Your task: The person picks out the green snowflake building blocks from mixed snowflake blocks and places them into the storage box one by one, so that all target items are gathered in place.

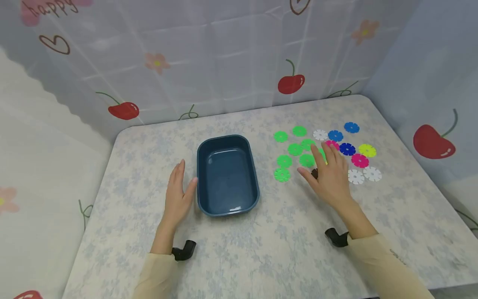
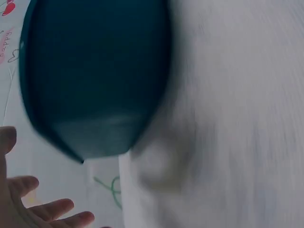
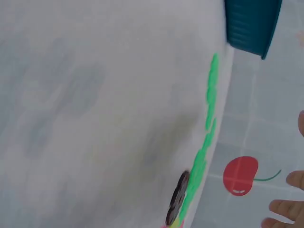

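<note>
We see the left hand (image 1: 177,199) spread and holding nothing beside the blue plastic basin (image 1: 228,178), and the right hand (image 1: 331,178) loosely splayed over the notched snowflake discs (image 1: 284,161) right of the basin, apparently gripping none. A low-dragging fingertip could scatter these discs, we judge; they look thin, flat and round, the basin smooth and round-cornered, the tabletop (image 1: 254,257) floral-patterned

Watched from my remote station, two bare hands, left hand (image 1: 177,201) and right hand (image 1: 332,180), emerge from beige sleeves. The left sleeve (image 1: 154,276) looks plain; the right sleeve (image 1: 384,268) carries a small dark marking (image 1: 397,256) I cannot read. A bent black tube, left tube (image 1: 184,251) and right tube (image 1: 337,238), juts from each cuff.
</note>
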Motion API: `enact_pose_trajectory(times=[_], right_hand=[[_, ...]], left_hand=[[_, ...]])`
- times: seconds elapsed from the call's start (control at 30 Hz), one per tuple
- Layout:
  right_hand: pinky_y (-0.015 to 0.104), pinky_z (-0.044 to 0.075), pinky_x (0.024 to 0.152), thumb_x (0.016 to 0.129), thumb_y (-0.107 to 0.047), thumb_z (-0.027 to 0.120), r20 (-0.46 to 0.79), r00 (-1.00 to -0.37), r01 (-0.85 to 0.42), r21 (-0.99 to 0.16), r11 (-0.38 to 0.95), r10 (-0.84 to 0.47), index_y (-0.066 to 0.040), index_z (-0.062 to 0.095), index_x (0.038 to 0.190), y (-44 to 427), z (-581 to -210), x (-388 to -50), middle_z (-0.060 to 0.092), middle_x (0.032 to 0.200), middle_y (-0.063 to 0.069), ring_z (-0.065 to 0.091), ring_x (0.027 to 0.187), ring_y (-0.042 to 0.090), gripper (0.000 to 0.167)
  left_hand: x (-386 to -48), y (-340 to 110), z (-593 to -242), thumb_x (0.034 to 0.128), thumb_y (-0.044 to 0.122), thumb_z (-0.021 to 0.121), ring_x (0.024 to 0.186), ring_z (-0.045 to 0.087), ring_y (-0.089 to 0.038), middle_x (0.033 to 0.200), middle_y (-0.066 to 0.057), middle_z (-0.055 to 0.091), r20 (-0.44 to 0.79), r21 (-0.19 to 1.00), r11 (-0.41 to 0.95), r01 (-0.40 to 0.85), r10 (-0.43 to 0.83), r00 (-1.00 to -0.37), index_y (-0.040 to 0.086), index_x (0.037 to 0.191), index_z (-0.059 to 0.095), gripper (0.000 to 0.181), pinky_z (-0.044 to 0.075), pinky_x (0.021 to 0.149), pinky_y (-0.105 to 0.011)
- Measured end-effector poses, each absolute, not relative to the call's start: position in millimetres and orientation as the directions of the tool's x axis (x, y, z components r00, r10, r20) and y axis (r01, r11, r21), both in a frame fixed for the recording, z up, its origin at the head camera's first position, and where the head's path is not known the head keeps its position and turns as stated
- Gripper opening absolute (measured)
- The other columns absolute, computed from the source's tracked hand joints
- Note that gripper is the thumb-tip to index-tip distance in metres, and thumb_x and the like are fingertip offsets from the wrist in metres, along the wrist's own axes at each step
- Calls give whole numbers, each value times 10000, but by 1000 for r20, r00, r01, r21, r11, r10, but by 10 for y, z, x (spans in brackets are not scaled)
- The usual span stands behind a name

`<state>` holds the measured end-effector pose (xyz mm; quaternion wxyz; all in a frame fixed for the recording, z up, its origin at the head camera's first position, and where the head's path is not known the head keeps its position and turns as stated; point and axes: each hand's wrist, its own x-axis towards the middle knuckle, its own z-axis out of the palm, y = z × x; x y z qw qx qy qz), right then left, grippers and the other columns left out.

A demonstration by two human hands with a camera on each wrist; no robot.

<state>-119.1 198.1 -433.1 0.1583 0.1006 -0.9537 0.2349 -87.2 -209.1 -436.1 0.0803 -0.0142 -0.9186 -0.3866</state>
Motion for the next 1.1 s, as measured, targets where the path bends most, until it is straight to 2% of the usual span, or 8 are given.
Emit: enact_pose_trajectory(times=[0.1, 0.23, 0.33, 0.47, 0.6, 0.77, 0.97, 1.1], right_hand=[[648, 343, 995, 883, -322, 700, 310, -948, -242, -544, 804, -75, -10, 415, 1466, 1859, -4336, -1235, 417, 1414, 284, 400, 1268, 468, 719], [558, 463, 895, 885, -269, 715, 118, -992, -122, -702, 702, -55, 12, 416, 1458, 1683, -4372, -1288, 447, 1345, 267, 511, 1134, 412, 704], [518, 488, 862, 877, -267, 723, -4, -998, -36, -748, 663, -59, -3, 413, 1465, 1585, -4419, -1315, 459, 1343, 247, 552, 1088, 381, 715], [485, 487, 862, 855, -262, 744, -78, -996, 32, -763, 645, -42, -5, 432, 1451, 1521, -4490, -1339, 486, 1324, 222, 558, 1062, 349, 721], [456, 472, 853, 835, -258, 757, -103, -995, 74, -765, 640, -9, 1, 462, 1414, 1522, -4550, -1363, 497, 1290, 204, 543, 1038, 327, 700], [430, 452, 842, 823, -236, 764, -115, -993, 88, -758, 646, 1, 31, 499, 1351, 1568, -4607, -1387, 520, 1215, 207, 524, 1014, 319, 649], [423, 446, 842, 817, -228, 768, -86, -996, 59, -761, 646, -11, 30, 532, 1309, 1589, -4684, -1382, 549, 1159, 192, 525, 1002, 311, 604], [405, 433, 820, 813, -239, 775, -57, -998, 32, -754, 656, -16, 19, 553, 1296, 1590, -4721, -1369, 562, 1139, 181, 525, 978, 300, 591]], left_hand=[[-946, -1957, -4419, 1018, 312, 482, 1454, 276, -370, 1601, -164, 245, 155, 832, 548, 87, -78, -985, 170, 1580, 197, 645, 282, 1130, -598], [-999, -1829, -4502, 1028, 261, 463, 1441, 301, -377, 1589, -174, 267, 75, 942, 335, 27, -132, -988, 163, 1578, 202, 617, 298, 1139, -562], [-1031, -1782, -4545, 1031, 248, 444, 1471, 241, -359, 1606, -156, 229, 22, 976, 216, -10, -147, -989, 153, 1578, 197, 608, 240, 1176, -541], [-1058, -1763, -4601, 1025, 202, 434, 1478, 225, -320, 1613, -122, 225, -9, 994, 103, -25, -161, -987, 137, 1569, 236, 582, 198, 1195, -521], [-1054, -1757, -4652, 1001, 117, 417, 1463, 260, -293, 1605, -103, 266, -20, 1000, 15, -23, -173, -985, 125, 1554, 286, 568, 209, 1188, -506], [-1041, -1750, -4706, 958, 48, 416, 1469, 272, -255, 1591, -96, 306, -53, 992, -123, -29, -193, -980, 208, 1582, 193, 682, 219, 1188, -470], [-1030, -1766, -4757, 956, 62, 418, 1511, 181, -223, 1616, -52, 262, -73, 993, -103, -52, -207, -976, 160, 1552, 299, 616, 165, 1219, -461], [-1023, -1765, -4779, 954, 78, 426, 1503, 207, -213, 1604, -38, 294, -68, 993, -104, -47, -208, -976, 145, 1528, 359, 582, 177, 1215, -460]])
